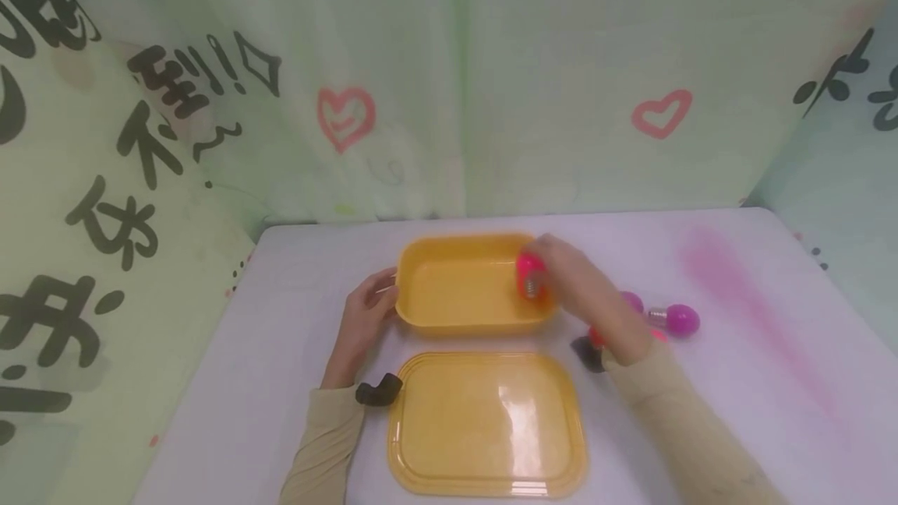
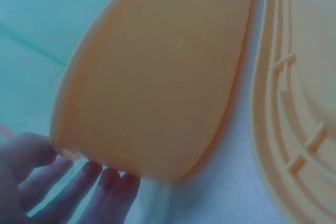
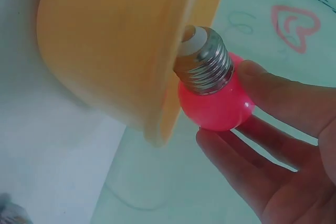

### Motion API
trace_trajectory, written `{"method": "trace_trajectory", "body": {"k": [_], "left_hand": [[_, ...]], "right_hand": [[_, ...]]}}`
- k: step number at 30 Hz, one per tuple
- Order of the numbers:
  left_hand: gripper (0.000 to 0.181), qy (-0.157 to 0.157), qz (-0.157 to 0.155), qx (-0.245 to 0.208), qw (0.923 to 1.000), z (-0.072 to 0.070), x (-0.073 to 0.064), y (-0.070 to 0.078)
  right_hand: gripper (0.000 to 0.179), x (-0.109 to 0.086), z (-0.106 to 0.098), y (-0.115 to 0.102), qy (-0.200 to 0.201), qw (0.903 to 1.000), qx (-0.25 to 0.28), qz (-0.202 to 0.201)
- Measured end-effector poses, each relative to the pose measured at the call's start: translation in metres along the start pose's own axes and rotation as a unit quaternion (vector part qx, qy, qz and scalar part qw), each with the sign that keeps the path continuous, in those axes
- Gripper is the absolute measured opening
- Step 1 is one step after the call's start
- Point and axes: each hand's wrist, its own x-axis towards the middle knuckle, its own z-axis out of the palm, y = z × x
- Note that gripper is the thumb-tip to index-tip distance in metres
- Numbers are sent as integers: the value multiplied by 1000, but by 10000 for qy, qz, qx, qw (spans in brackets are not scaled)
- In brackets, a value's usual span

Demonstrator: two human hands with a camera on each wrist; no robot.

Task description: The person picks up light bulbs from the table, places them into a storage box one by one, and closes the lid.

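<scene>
My right hand (image 1: 571,275) pinches a pink-red light bulb (image 3: 218,106) by its round glass, thumb on one side and fingertips on the other. The bulb's silver screw base (image 3: 207,66) points over the rim of a yellow plastic box (image 1: 449,326); from the head view it overlaps the box's right end. My left hand (image 1: 365,314) is at the box's left end, its fingers (image 2: 123,192) fairly straight with the tips against the end wall and rim. Inside the box, the part of the floor that shows is bare.
A yellow lid (image 1: 484,427) lies flat in front of the box. Right of the box are a purple bulb (image 1: 682,319), another purple one (image 1: 631,301) and red ones, partly hidden by my right forearm. A printed curtain (image 1: 449,100) hangs behind the white table (image 1: 231,380).
</scene>
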Motion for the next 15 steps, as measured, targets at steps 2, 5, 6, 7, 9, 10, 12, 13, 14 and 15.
{"method": "trace_trajectory", "body": {"k": [2, 5, 6, 7, 9, 10, 12, 13, 14, 15], "left_hand": [[41, 8, 21, 36, 10000, 0, 0, 0], [41, 24, 26, 73, 10000, 1, 1, 0], [41, 23, 22, 76, 10000, 1, 1, 0], [41, 17, 26, 71, 10000, 1, 1, -1], [41, 14, 11, 78, 10000, 1, 2, -1], [42, 4, 15, 65, 10000, 1, 2, -1], [42, -12, 12, 36, 10000, 1, 2, -2], [42, -22, 17, 14, 10000, 0, 2, -2], [42, -23, 10, -1, 10000, 0, 2, -2], [42, -31, 8, -19, 10000, 0, 2, -2]], "right_hand": [[19, 2, 3, 0, -49, 9999, 147, 50], [18, 3, 9, 0, -68, 9991, 415, 2], [18, 3, 11, 1, -46, 9990, 429, -86], [17, 3, 13, 1, -36, 9989, 440, -125], [19, 4, 16, 2, 1, 9992, 297, -263], [21, 5, 18, 2, -5, 9993, 256, -264], [26, 6, 21, 2, -52, 9995, 222, -200], [27, 6, 22, 1, -86, 9995, 259, -140], [29, 6, 23, 0, -110, 9994, 320, -105], [29, 6, 24, -1, -139, 9990, 429, -37]]}}
